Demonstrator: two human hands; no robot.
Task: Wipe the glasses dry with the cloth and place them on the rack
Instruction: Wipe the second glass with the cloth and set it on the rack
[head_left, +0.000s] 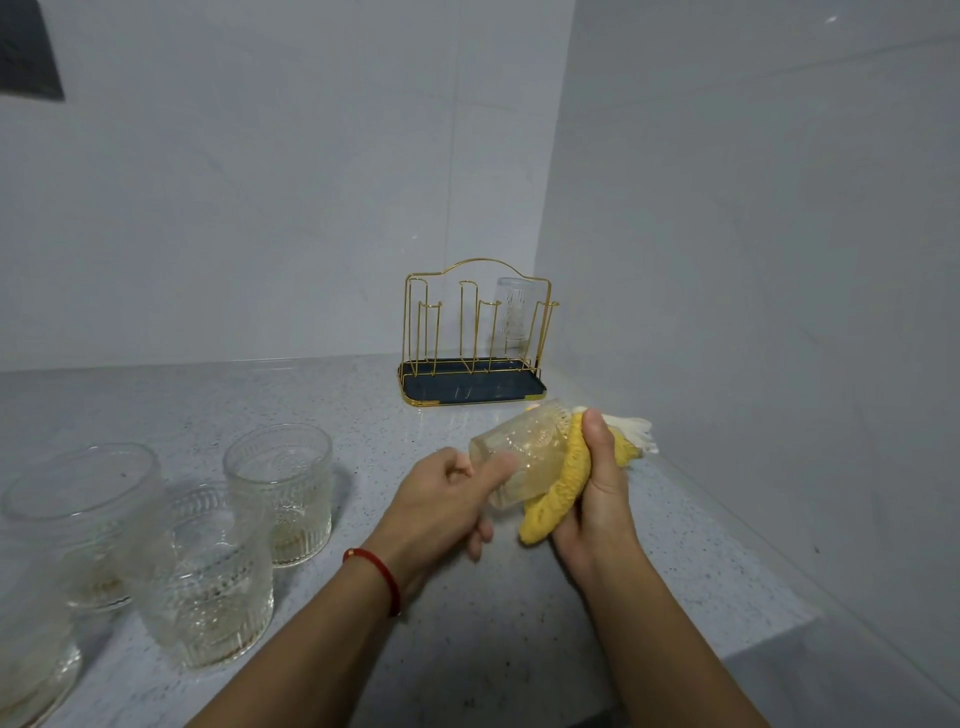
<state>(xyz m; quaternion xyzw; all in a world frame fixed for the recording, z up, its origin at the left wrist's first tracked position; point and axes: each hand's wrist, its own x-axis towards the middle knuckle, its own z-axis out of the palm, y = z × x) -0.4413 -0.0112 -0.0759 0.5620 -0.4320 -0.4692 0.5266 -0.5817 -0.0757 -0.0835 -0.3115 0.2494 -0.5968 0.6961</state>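
Embossed glass (524, 457) held tilted in the air above the desk (363, 415), in front of the rack (470, 338). Looks rigid, breakable, probably slick if wet; the ribbed wall should give some grip, best taken around the body near the base. Left hand (441, 506) grips one end, thumb on the wall. Right hand (597, 493) curls round the yellow cloth (563, 483), pressing it against the other end. One glass on rack (514, 309) sits inverted over a prong. Three waiting glasses (278, 499) stand at left, a fourth cut off by the frame edge.
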